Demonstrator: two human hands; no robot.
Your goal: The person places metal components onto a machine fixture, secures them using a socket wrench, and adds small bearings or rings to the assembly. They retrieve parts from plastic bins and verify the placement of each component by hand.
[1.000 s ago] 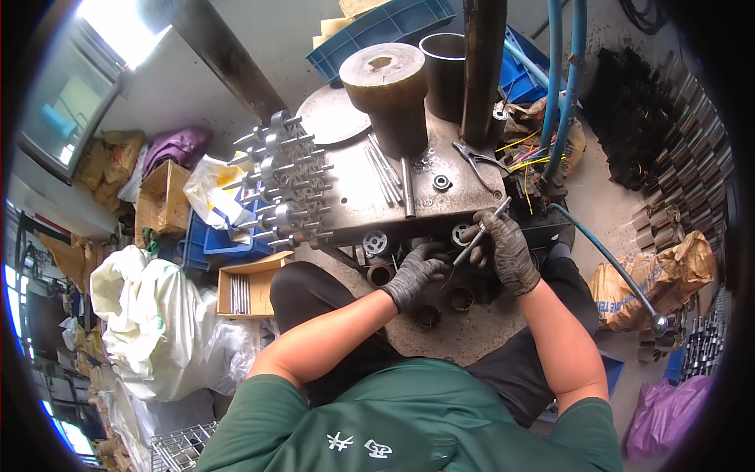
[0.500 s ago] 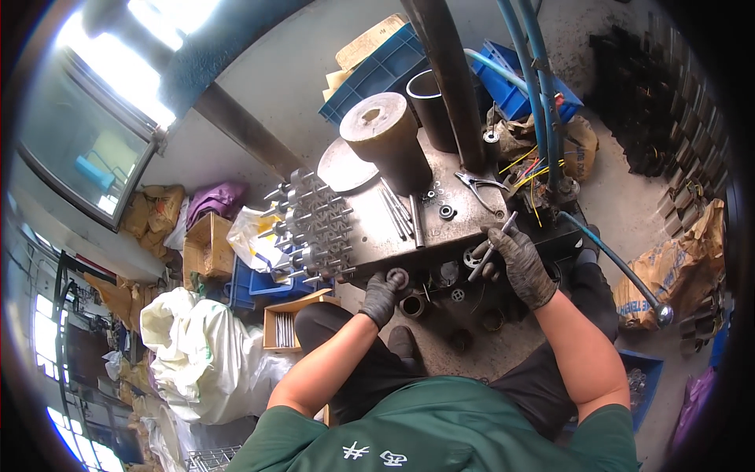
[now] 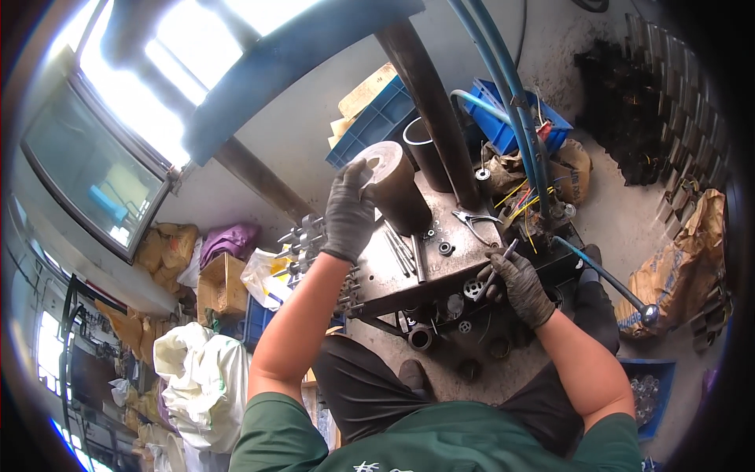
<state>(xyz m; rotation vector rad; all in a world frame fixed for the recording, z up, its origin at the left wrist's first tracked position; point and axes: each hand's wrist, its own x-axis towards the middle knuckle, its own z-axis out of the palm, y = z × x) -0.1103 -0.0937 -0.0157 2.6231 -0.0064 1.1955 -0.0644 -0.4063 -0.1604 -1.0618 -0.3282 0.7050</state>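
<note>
My left hand [image 3: 350, 216], in a dark grey glove, reaches up to the top of a thick upright metal cylinder [image 3: 405, 193]. Its fingers are closed beside the hole in that top; whatever they hold is hidden. Lower on the right, my gloved right hand [image 3: 523, 287] grips a slim metal shaft [image 3: 497, 268], tilted over the front edge of the steel table [image 3: 377, 279]. Behind the shaft lie snap-ring pliers [image 3: 474, 223]. A small bearing [image 3: 446, 248], several little rings and a bundle of metal rods [image 3: 399, 250] rest near the cylinder's foot.
A rack of shafts with round parts [image 3: 303, 244] stands left of the cylinder, partly behind my left arm. Dark steel columns [image 3: 432, 102] rise behind. At right are blue hoses [image 3: 515, 118], loose wires and a ball-ended lever [image 3: 649, 315]. Round parts sit below the table edge.
My left hand has risen from the table's front edge, where it held a small toothed round part, to the cylinder's top. My right hand still holds the shaft. The view has tilted up.
</note>
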